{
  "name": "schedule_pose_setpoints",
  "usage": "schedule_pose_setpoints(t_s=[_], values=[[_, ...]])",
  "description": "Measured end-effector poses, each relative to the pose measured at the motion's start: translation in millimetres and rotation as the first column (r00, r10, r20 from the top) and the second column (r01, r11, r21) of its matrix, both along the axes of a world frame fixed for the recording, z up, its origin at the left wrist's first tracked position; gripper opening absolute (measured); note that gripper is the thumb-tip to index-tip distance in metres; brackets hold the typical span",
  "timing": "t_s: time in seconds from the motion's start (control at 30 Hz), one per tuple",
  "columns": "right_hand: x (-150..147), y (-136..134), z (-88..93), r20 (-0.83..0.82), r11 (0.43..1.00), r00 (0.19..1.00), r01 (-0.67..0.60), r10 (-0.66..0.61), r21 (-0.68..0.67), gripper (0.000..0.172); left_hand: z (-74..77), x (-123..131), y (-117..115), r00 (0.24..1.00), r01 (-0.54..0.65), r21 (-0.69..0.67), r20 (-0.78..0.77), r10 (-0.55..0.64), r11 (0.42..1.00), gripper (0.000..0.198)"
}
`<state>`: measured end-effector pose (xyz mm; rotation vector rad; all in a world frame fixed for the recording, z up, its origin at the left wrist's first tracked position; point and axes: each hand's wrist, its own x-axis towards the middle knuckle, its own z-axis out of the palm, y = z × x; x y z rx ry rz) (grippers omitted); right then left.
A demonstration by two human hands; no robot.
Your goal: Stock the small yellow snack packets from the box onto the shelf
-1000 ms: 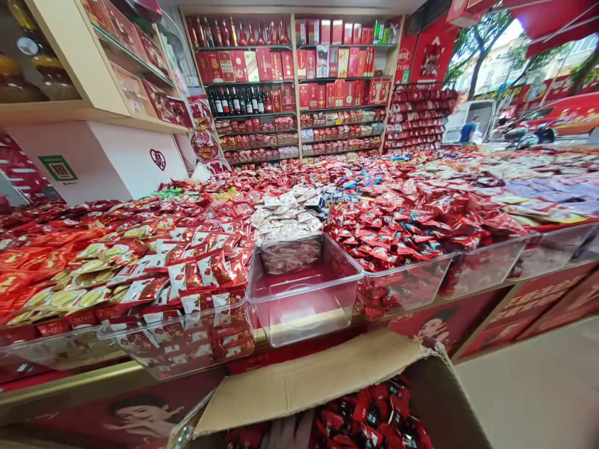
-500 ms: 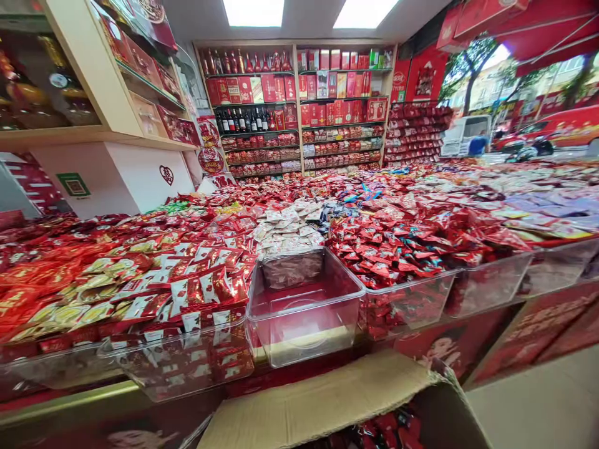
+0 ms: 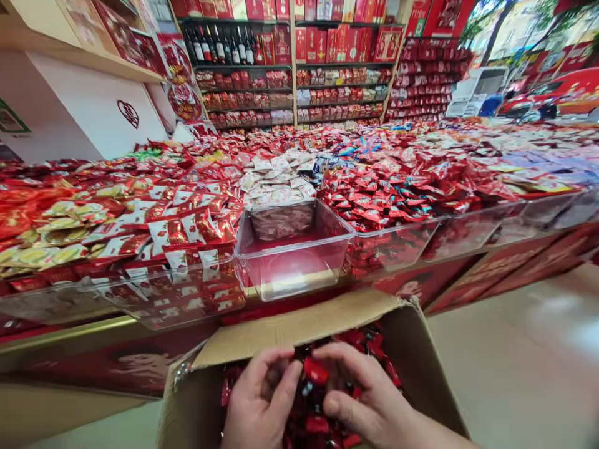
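Note:
Both my hands are inside an open cardboard box [image 3: 435,362] full of small red wrapped candies [image 3: 318,425]. My left hand [image 3: 266,396] is curled, thumb and forefinger close together; what lies inside the curl is hidden. Facing it, my right hand [image 3: 369,393] curves over the candies with thumb and fingers apart. One shiny red candy [image 3: 316,371] shows between the two hands, and I cannot tell whether either touches it. Just beyond the box, a clear plastic bin [image 3: 294,249] stands on the display, its reddish bottom visible.
Red-and-white packets [image 3: 187,234] fill the bin on the left, red packets [image 3: 384,193] the one on the right. White packets [image 3: 278,178] are heaped behind the clear bin. A raised box flap [image 3: 299,327] stands along the far side. Pale floor [image 3: 524,374] lies at the right.
My view has tipped downward, bringing more of the cardboard box and its candies into sight. Both my hands have come into view in the box.

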<state>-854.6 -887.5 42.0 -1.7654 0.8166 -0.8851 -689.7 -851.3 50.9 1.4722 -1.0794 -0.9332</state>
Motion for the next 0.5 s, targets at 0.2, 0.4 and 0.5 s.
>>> schedule_pose_setpoints(t_s=[0.2,0.4,0.5], values=[[20,-19,31.6,0.26,0.949,0.946,0.111,-0.192,0.296,0.028,24.9,-15,-23,0.969,0.036,0.022,-0.245,-0.029,0.999,0.035],[31,-27,23.3,0.464,0.843,0.845,-0.028,-0.267,0.538,0.031,21.4,-12,-28,0.899,0.114,0.076,-0.433,-0.07,0.991,0.028],[33,-29,26.0,0.469,0.862,0.847,-0.025,-0.251,0.506,0.029,25.2,-11,-27,0.89,0.083,0.085,-0.454,-0.035,0.993,0.029]])
